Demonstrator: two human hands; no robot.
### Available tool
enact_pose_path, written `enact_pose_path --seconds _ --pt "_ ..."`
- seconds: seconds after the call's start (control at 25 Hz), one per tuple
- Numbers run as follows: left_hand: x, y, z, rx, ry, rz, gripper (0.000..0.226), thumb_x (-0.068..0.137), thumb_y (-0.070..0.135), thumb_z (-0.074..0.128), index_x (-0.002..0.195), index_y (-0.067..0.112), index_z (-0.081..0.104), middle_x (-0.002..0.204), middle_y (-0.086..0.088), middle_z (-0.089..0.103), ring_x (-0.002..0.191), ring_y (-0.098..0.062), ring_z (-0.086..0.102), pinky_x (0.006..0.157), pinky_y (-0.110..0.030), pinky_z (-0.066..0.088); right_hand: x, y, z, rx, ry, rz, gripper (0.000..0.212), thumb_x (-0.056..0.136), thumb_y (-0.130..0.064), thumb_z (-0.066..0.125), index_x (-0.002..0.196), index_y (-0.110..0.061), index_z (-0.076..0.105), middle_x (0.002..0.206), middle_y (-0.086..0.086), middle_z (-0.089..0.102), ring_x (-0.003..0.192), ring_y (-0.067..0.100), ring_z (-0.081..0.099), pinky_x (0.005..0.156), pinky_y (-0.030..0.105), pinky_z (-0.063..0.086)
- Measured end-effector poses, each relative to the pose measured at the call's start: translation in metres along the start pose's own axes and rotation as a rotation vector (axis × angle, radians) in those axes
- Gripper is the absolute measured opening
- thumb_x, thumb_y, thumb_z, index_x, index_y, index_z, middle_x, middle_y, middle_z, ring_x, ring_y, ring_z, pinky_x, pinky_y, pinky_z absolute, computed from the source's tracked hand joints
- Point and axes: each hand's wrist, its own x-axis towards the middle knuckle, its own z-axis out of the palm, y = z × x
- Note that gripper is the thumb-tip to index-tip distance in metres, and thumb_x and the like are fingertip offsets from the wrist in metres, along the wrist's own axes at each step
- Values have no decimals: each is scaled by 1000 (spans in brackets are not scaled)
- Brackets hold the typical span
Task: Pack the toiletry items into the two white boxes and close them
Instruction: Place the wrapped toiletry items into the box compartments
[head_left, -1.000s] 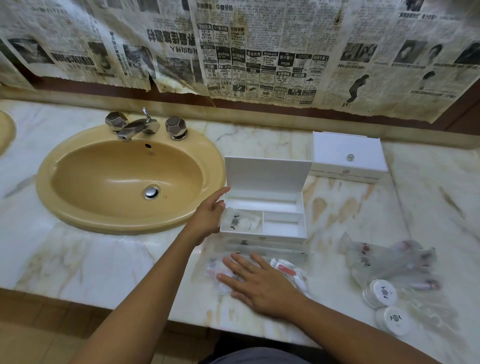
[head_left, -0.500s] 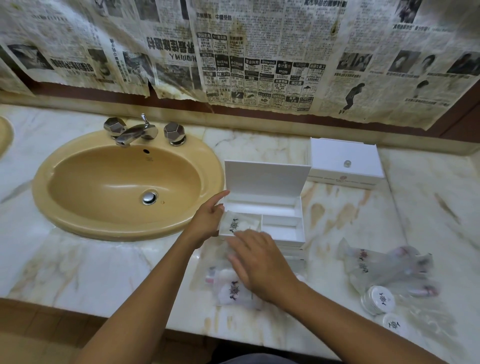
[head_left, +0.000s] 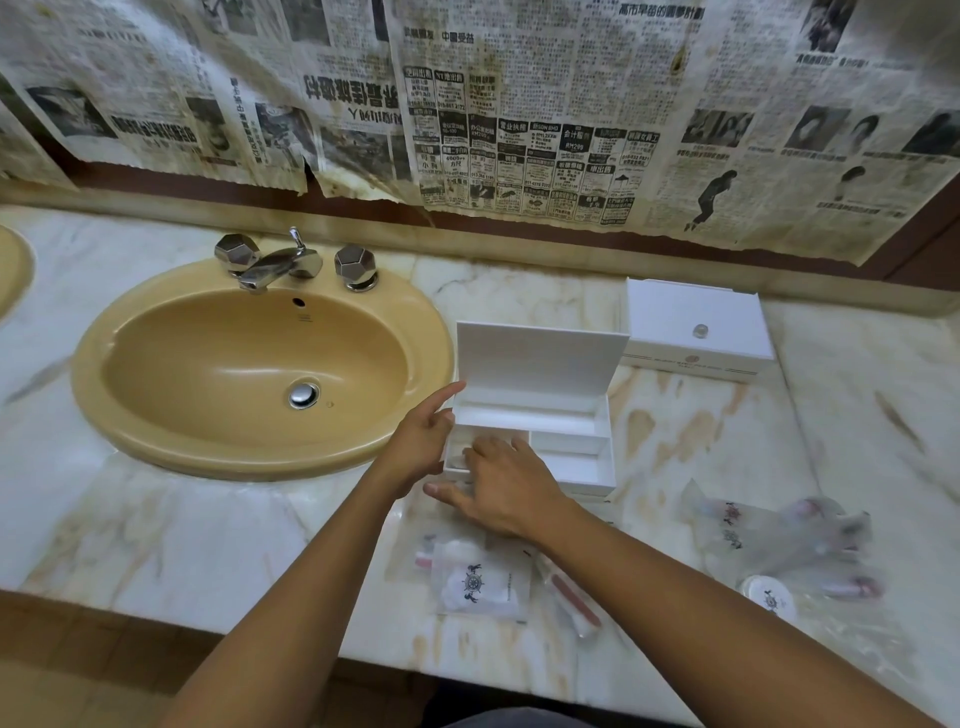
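An open white box (head_left: 576, 462) stands on the marble counter (head_left: 208, 530) with its lid (head_left: 540, 358) upright. My left hand (head_left: 423, 441) rests against the box's left wall, index finger straight. The fingers of my right hand (head_left: 501, 483) reach down into the front left compartment and press on a clear packet (head_left: 457, 461) there, thumb spread outside the front wall. A second white box (head_left: 696, 332) sits closed behind and to the right. Nearer the counter edge lie a clear packet with a ship-wheel logo (head_left: 475, 584) and a packet with a red item (head_left: 571, 603).
A yellow sink (head_left: 156, 447) with a chrome faucet (head_left: 275, 262) is on the left. More clear packets (head_left: 779, 530) and a round white pot (head_left: 769, 597) lie at the right. Newspaper covers the wall behind. The counter's front edge is close to the packets.
My right hand left the pile of packets near the counter edge and moved forward into the open box's front left compartment. My left hand stayed at the box's left wall.
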Motion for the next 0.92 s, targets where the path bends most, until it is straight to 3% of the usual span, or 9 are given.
enact_pose_path --seconds 0.12,0.2,0.36,0.48,0.56,0.64,0.92 --pt "0 -2 0 3 -6 1 46 107 15 37 140 43 52 78 -9 32 69 -18 31 73 -42 45 -7 -4 -1 92 124 -28 64 88 -64 39 98 -4 59 98 12 59 97 28 52 85 37 39" --pt "0 -2 -1 5 -8 3 46 107 16 37 141 44 52 77 -7 32 67 -16 31 74 -42 46 -15 -9 2 75 173 -100 65 85 -63 34 93 -5 61 89 11 60 88 30 54 79 40 41" --pt "0 -1 0 13 1 7 46 107 16 37 141 42 52 78 -7 34 67 -15 32 73 -41 46 -11 -9 2 27 10 -24 84 77 -75 15 104 -9 59 105 8 59 103 26 50 88 40 36" --pt "0 -1 0 1 7 8 45 107 16 37 136 45 53 77 -1 36 62 -6 36 70 -39 41 -5 -10 -4 101 -14 73 82 84 -73 28 106 -4 63 111 11 52 110 25 41 92 38 35" --pt "-2 -1 1 3 7 8 44 107 16 37 137 44 53 73 -1 33 52 -3 35 71 -40 42 -9 -13 -5 94 76 79 72 87 -67 38 103 -2 65 108 11 53 108 25 42 90 38 35" --pt "-2 -1 0 12 3 8 44 107 17 37 140 43 53 74 -5 32 58 -9 34 74 -41 45 -14 -16 -4 66 179 48 62 88 -61 44 99 -4 64 101 11 57 99 27 48 84 37 36" --pt "-1 -1 1 -3 9 -10 45 107 16 37 139 44 53 77 -6 31 65 -15 30 75 -41 46 -15 -15 -2 63 9 87 67 87 -68 34 98 -6 58 98 11 66 95 28 57 97 41 32"
